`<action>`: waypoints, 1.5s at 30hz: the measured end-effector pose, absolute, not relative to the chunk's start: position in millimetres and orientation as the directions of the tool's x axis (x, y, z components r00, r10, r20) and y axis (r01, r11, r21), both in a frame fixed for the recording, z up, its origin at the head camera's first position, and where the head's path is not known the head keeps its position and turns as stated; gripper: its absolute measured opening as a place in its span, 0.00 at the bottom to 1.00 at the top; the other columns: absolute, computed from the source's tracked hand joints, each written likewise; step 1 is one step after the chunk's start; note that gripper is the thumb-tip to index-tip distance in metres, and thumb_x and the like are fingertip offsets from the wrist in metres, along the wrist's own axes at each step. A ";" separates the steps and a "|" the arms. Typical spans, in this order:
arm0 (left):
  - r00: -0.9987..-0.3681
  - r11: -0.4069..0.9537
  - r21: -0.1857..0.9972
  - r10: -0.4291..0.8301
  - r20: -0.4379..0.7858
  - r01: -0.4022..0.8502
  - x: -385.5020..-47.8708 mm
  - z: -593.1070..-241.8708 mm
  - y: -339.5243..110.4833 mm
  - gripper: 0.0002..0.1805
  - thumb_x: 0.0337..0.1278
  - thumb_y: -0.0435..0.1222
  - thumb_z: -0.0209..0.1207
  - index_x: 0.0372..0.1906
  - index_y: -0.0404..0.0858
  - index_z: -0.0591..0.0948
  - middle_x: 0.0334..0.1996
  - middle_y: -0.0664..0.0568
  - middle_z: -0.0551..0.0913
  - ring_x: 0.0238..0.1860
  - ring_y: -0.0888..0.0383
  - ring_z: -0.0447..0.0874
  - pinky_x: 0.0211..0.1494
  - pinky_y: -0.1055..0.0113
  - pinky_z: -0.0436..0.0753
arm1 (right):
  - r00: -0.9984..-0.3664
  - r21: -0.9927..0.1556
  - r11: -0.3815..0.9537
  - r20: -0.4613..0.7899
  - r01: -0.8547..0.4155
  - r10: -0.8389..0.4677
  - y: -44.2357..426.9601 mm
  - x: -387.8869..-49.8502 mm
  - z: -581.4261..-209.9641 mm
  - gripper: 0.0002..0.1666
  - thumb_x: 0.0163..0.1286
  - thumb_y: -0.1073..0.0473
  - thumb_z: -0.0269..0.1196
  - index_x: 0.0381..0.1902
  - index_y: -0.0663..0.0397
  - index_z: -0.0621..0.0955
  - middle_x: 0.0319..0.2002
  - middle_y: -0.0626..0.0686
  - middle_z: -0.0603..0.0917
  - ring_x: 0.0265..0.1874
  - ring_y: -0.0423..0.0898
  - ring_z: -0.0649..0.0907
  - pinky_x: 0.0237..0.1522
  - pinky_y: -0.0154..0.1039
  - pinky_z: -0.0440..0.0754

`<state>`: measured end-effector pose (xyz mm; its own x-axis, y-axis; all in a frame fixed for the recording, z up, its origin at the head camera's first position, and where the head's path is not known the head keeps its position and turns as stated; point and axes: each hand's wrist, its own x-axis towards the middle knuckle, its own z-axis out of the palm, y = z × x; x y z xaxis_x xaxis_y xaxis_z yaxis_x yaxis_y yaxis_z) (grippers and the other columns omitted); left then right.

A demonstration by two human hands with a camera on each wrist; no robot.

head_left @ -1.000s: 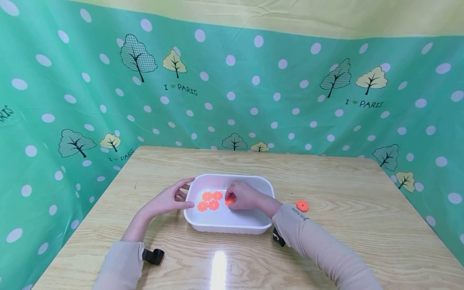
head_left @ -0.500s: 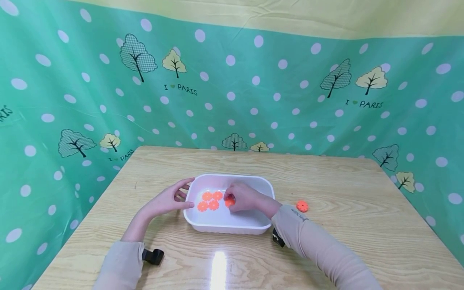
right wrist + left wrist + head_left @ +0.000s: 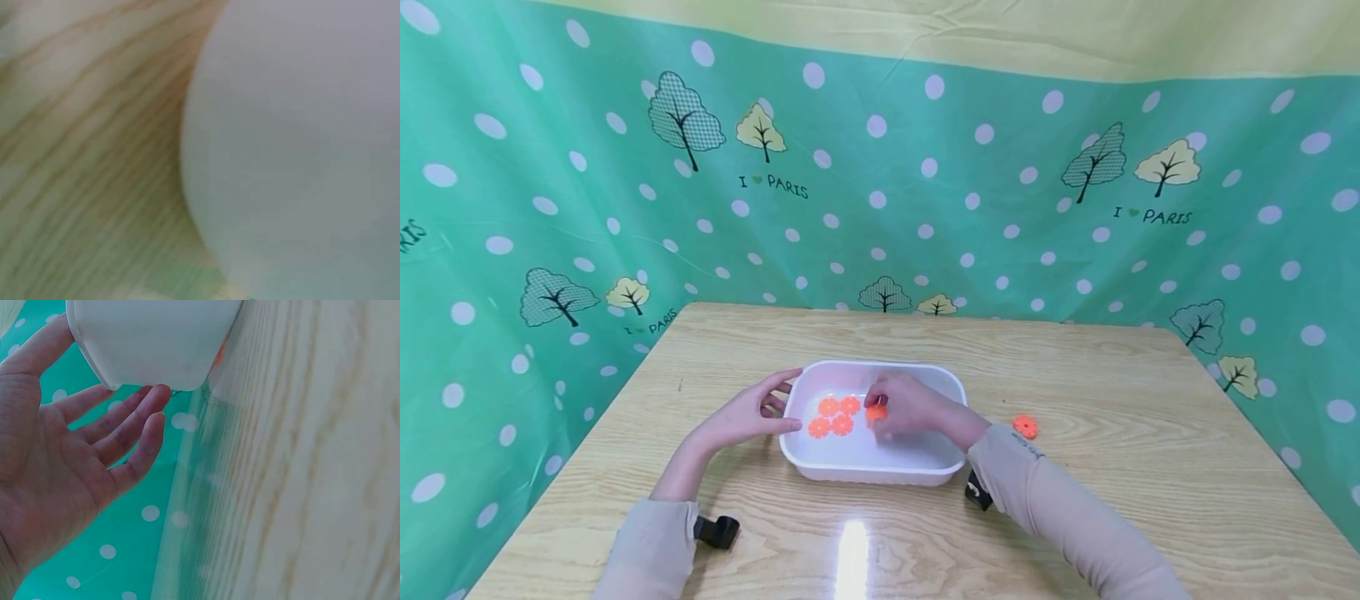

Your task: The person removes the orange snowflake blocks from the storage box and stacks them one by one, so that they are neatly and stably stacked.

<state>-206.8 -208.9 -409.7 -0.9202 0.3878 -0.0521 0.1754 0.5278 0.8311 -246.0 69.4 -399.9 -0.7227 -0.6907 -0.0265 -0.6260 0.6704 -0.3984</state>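
A white plastic tub (image 3: 880, 475) stands on the wooden table. My left hand (image 3: 748, 414) grips its left end, thumb over the rim and the other fingers against the outside. In the left wrist view, the left hand (image 3: 69, 444) has its fingertips touching the tub's wall (image 3: 150, 344). My right hand (image 3: 910, 407) reaches into the tub with curled fingers around an orange notched disc (image 3: 876, 412), partly hidden by them. Several similar discs (image 3: 842, 425) lie flat on the left of the tub floor. The right wrist view has only the blurred tub wall (image 3: 294, 150) and table.
Another orange notched disc (image 3: 1025, 427) lies on the table (image 3: 1090, 375) right of the tub, near the right sleeve (image 3: 1060, 500). Black wrist-camera mounts (image 3: 718, 531) show at both wrists. A green dotted curtain (image 3: 880, 167) hangs behind the table.
The right hand's fingers and thumb have shifted slightly at the disc, its thumb blurred, and the right sleeve has edged rightward. The left hand, tub and other discs stay put.
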 end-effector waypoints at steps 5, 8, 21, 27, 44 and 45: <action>-0.920 0.543 0.821 0.388 -0.056 0.179 -197.9 -395.0 -203.0 0.40 0.48 0.38 0.64 0.67 0.40 0.58 0.53 0.40 0.71 0.46 0.50 0.74 0.48 0.61 0.76 | -0.729 -0.422 0.663 -0.007 -0.618 -0.684 74.4 -244.2 -390.9 0.17 0.51 0.55 0.65 0.41 0.51 0.82 0.39 0.45 0.80 0.38 0.39 0.77 0.43 0.31 0.74; -0.915 0.540 0.819 0.401 -0.046 0.195 -192.2 -385.1 -200.6 0.41 0.48 0.38 0.64 0.67 0.37 0.58 0.52 0.38 0.71 0.45 0.50 0.74 0.46 0.61 0.76 | -0.724 -0.416 0.652 0.023 -0.634 -0.689 78.9 -243.7 -386.4 0.17 0.51 0.54 0.65 0.41 0.50 0.82 0.39 0.45 0.80 0.39 0.41 0.78 0.44 0.33 0.75; -0.922 0.549 0.817 0.382 -0.057 0.176 -203.4 -404.0 -205.7 0.42 0.47 0.41 0.65 0.68 0.42 0.58 0.53 0.42 0.71 0.46 0.51 0.74 0.48 0.61 0.76 | -0.700 -0.417 0.602 0.131 -0.681 -0.702 101.8 -242.0 -375.2 0.16 0.48 0.57 0.64 0.39 0.51 0.83 0.36 0.45 0.79 0.33 0.39 0.77 0.36 0.30 0.76; -0.919 0.532 0.827 0.392 -0.048 0.184 -208.5 -413.1 -210.6 0.43 0.45 0.45 0.66 0.68 0.46 0.58 0.53 0.44 0.71 0.45 0.53 0.75 0.47 0.63 0.76 | -0.715 -0.408 0.615 0.152 -0.675 -0.683 113.3 -239.5 -371.0 0.17 0.49 0.58 0.64 0.39 0.51 0.83 0.35 0.44 0.78 0.32 0.38 0.76 0.35 0.29 0.76; -0.915 0.540 0.820 0.401 -0.051 0.191 -193.9 -385.8 -200.9 0.42 0.48 0.40 0.65 0.67 0.37 0.58 0.51 0.40 0.71 0.45 0.50 0.75 0.48 0.61 0.76 | -0.744 -0.418 0.621 0.271 -0.663 -0.611 152.2 -235.7 -358.6 0.17 0.48 0.61 0.64 0.40 0.53 0.83 0.37 0.47 0.79 0.31 0.40 0.76 0.33 0.36 0.77; -0.913 0.541 0.818 0.405 -0.047 0.198 -193.3 -384.9 -201.0 0.42 0.48 0.40 0.65 0.67 0.36 0.58 0.51 0.39 0.71 0.45 0.51 0.75 0.48 0.61 0.76 | -0.748 -0.426 0.621 0.277 -0.658 -0.602 154.7 -234.8 -357.9 0.17 0.48 0.61 0.65 0.40 0.53 0.83 0.37 0.47 0.79 0.31 0.41 0.76 0.32 0.38 0.78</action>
